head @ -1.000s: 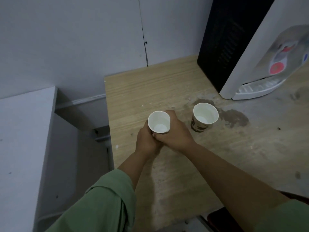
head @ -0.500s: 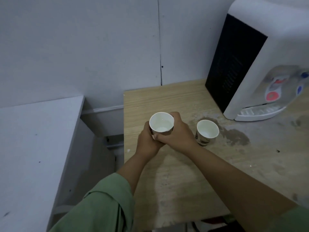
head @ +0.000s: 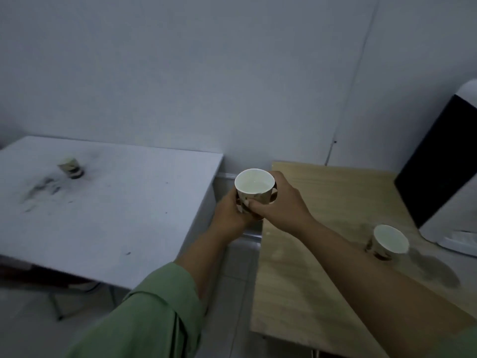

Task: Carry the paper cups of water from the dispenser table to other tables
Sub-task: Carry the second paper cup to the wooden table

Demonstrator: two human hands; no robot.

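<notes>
A paper cup of water (head: 254, 186) is upright in the air over the gap between two tables. My left hand (head: 229, 215) cups it from below and the left. My right hand (head: 280, 202) wraps it from the right. A second paper cup (head: 388, 241) stands on the wooden dispenser table (head: 322, 280), beside a wet patch. A third cup (head: 70, 167) stands far back on the white table (head: 116, 215) at the left. The water dispenser (head: 446, 177) is at the right edge, partly cut off.
A narrow gap with tiled floor (head: 240, 280) separates the two tables. A grey wall (head: 206, 73) runs behind both. The white table has dark smudges near its far cup. Metal legs show under its front edge.
The view has swung left and the held cup has been lifted off the wooden table and carried left over the gap. The white table and its cup came into view.
</notes>
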